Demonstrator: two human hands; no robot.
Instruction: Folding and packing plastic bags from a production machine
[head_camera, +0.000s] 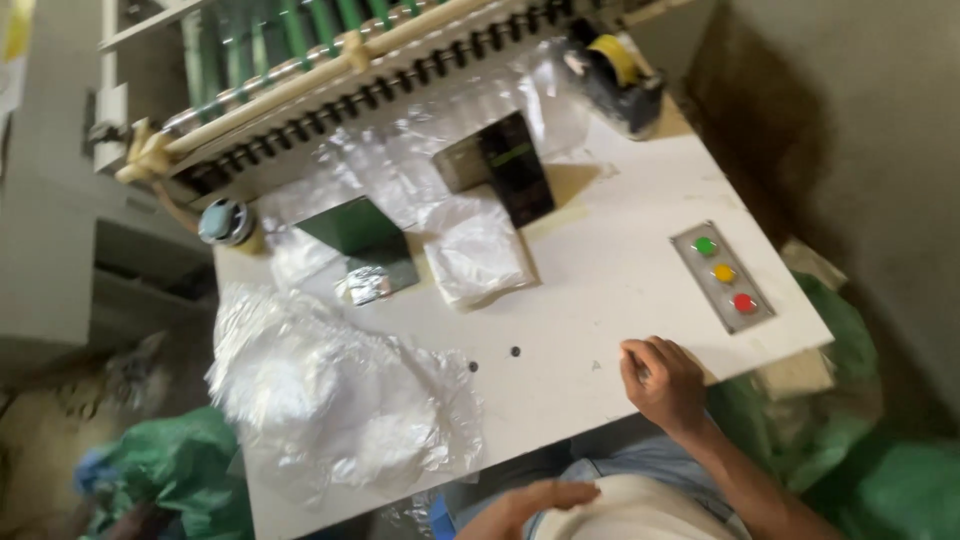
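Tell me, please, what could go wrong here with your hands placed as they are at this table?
The right hand rests at the table edge near the button panel, so a stray reach might press a button. The loose heap of clear plastic bags overhangs the near edge by the left hand and could slide off.

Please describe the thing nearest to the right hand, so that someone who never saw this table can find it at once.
Start at the white table and go to its right side, just above the right hand. There a small grey metal panel lies flat in the top. Nothing else there carries a row of three round buttons: green, yellow and red.
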